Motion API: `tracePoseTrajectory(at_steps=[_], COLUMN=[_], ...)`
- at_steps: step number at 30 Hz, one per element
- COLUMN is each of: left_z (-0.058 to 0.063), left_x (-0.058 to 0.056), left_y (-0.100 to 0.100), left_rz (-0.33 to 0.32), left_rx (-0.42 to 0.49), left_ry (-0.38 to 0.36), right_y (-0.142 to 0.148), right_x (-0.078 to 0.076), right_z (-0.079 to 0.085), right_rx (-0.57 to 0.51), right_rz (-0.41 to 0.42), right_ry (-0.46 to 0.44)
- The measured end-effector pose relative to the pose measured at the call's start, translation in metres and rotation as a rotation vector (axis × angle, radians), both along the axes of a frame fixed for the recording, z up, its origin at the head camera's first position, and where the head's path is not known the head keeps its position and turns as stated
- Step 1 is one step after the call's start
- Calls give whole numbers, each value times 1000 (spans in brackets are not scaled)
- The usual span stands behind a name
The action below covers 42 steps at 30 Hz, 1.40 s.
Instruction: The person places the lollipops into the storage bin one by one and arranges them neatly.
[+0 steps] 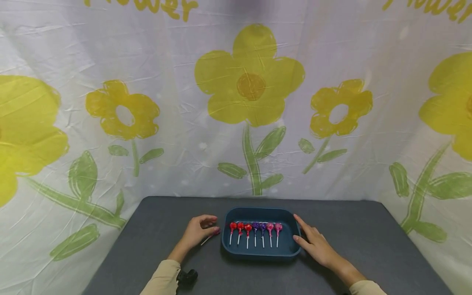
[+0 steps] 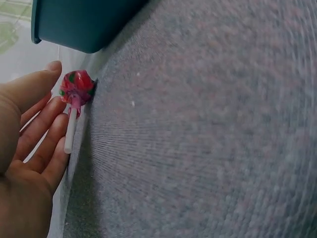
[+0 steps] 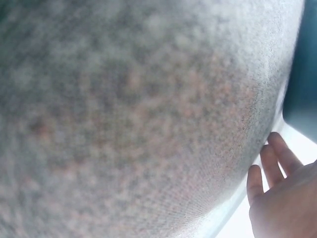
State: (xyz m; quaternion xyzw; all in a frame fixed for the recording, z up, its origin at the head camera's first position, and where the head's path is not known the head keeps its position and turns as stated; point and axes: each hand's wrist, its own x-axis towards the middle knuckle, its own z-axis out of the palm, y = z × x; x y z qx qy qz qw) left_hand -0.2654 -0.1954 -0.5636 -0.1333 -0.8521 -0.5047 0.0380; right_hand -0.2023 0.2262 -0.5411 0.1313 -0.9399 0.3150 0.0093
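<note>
A lollipop [image 2: 77,88] in a pink-red wrapper with green spots lies on the table left of the tray, its white stick pointing back toward the person. My left hand [image 1: 198,232] is right beside it, thumb apart from the fingers, and in the left wrist view the fingertips come close behind the stick. The blue tray [image 1: 258,253] holds a row of lollipops: three red [image 1: 240,226], two purple [image 1: 262,226] and two pink [image 1: 270,227], heads away from the person. My right hand [image 1: 317,244] rests at the tray's right side, thumb and forefinger at the rim, other fingers extended.
The tray stands on a dark grey table [image 1: 162,217]. Beside the left sleeve is a small black object [image 1: 189,277]. Behind the table hangs a white cloth [image 1: 177,164] printed with yellow flowers.
</note>
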Motion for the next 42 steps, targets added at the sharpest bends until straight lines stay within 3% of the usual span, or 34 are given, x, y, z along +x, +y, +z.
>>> tracePoseTrajectory(at_steps=[9,16,35,42], left_z=[-2,-3,-6,-6], left_x=[1,1,1,1], left_y=[-3,-3,-2,-1], left_rz=[-66,-54,-45,-41], left_rx=[-38,-100,-151,-232], left_ry=[-6,-15,15,74], right_y=[-1,0,-1,-1], right_x=[0,1,1,1], right_z=[2,1,0,0], right_rx=[6,8,1,2], right_rz=[1,1,-3,-8], right_ry=[13,-2,24,12])
